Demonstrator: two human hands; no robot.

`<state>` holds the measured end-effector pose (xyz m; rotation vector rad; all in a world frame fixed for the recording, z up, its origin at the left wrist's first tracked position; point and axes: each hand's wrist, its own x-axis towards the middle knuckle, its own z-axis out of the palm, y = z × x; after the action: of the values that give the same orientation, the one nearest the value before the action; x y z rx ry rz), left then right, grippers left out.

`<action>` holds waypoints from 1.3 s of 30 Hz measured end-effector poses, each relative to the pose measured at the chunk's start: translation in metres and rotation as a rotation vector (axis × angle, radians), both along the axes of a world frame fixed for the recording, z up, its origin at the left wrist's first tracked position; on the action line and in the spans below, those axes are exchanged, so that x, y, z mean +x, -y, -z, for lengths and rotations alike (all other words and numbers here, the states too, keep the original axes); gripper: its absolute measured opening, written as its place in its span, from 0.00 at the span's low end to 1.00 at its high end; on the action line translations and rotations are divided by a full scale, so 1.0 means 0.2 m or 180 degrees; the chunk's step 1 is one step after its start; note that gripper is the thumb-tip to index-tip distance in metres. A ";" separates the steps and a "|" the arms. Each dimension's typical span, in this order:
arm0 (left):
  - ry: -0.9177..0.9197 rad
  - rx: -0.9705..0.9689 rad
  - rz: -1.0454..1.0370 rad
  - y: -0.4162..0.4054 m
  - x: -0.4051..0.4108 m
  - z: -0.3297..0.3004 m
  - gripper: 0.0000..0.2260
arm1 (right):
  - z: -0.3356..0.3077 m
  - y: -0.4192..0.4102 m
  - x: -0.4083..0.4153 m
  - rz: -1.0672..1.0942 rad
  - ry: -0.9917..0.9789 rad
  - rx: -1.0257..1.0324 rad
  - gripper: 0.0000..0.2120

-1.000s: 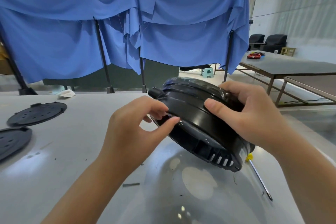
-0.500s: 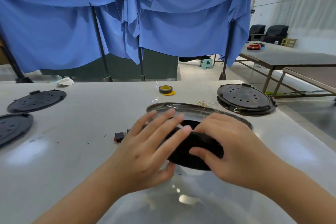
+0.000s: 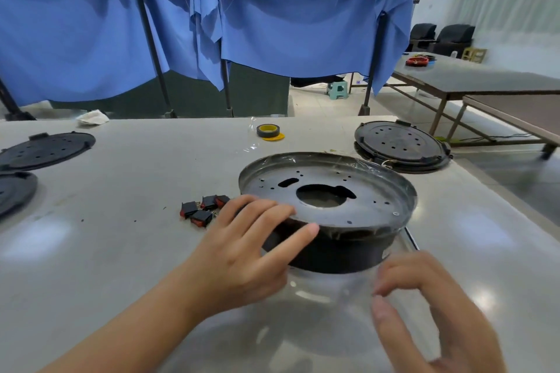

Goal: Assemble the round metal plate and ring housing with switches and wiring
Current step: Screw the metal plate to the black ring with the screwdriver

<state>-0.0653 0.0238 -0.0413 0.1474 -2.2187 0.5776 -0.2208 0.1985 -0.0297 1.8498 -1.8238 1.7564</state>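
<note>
A round metal plate [image 3: 363,203] with a central hole and small holes lies on top of a black ring housing [image 3: 342,251], which stands on the grey table [image 3: 106,236]. Clear plastic film clings to the plate's rim. My left hand [image 3: 242,251] rests on the housing's left side, its fingers laid over the plate's edge. Apart from the housing, my right hand [image 3: 424,312] hovers just in front of it, fingers loosely curled and holding nothing. Several black and red rocker switches [image 3: 201,210] lie on the table to the left of the housing.
A black perforated lid [image 3: 400,145] lies behind the housing at the right. Two more black lids [image 3: 45,150] lie at the far left. A roll of yellow tape [image 3: 268,131] sits at the back. A thin metal rod [image 3: 412,238] lies right of the housing. A blue cloth hangs behind the table.
The housing has been set down on the table with the metal plate facing up. My right hand has let go and drawn back toward me; my left stays on the housing's side.
</note>
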 end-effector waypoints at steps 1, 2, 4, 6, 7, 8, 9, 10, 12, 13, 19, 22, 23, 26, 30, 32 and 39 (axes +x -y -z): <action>0.0004 -0.0004 -0.0032 0.00 0.00 -0.01 0.27 | -0.01 0.00 0.01 -0.0275 0.0333 0.0393 0.04; 0.0019 -0.0023 -0.0048 0.00 -0.01 -0.01 0.27 | -0.01 0.02 0.03 -0.0601 0.0824 0.0912 0.05; 0.0045 -0.0049 -0.0056 0.00 -0.01 -0.01 0.27 | 0.00 0.08 0.06 -0.0997 0.2310 0.1906 0.08; 0.0073 -0.0057 -0.0081 0.00 -0.02 0.00 0.26 | 0.02 0.16 0.07 -0.1010 0.3755 0.2383 0.11; 0.0095 -0.0065 -0.0111 0.00 -0.01 0.00 0.26 | 0.01 0.20 0.07 -0.0996 0.4203 0.2479 0.10; 0.0117 -0.0075 -0.0148 0.01 -0.01 0.00 0.26 | 0.00 0.22 0.07 -0.1036 0.4508 0.2569 0.10; 0.0123 -0.0079 -0.0186 0.02 0.00 0.00 0.26 | -0.01 0.24 0.07 -0.1141 0.4734 0.2642 0.10; 0.0109 -0.0076 -0.0223 0.03 0.01 0.00 0.26 | -0.01 0.25 0.07 -0.1222 0.4914 0.2681 0.11; 0.0060 -0.0068 -0.0280 0.04 0.02 -0.01 0.25 | -0.02 0.26 0.07 -0.1372 0.5155 0.2707 0.17; 0.0044 -0.0073 -0.0294 0.04 0.02 -0.01 0.25 | -0.02 0.27 0.07 -0.1435 0.5269 0.2688 0.20; 0.0049 -0.0140 -0.0289 0.03 0.00 0.00 0.24 | -0.01 0.32 0.07 -0.1695 0.5779 0.2554 0.20; 0.0037 -0.0202 -0.0296 0.03 0.00 0.00 0.22 | 0.00 0.32 0.08 -0.1797 0.5902 0.2563 0.19; 0.0037 -0.0219 -0.0293 0.03 0.00 0.01 0.21 | 0.00 0.32 0.07 -0.1816 0.5929 0.2551 0.19; 0.0041 -0.0251 -0.0248 0.02 -0.01 0.01 0.19 | 0.00 0.32 0.07 -0.1831 0.5921 0.2448 0.18; 0.0044 -0.0296 -0.0189 0.00 -0.04 0.00 0.18 | 0.00 0.32 0.05 -0.1759 0.5904 0.2330 0.18; 0.0016 -0.0307 -0.0211 0.00 -0.05 0.00 0.18 | -0.02 0.31 0.03 -0.1717 0.5921 0.2329 0.16; 0.0107 -0.0354 -0.0139 -0.01 -0.03 0.01 0.21 | -0.03 0.27 0.02 -0.1788 0.6272 0.2411 0.16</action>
<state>-0.0714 0.0266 -0.0435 0.1294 -2.2141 0.7305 -0.2177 0.1446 -0.0233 -0.3349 -2.3871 4.2789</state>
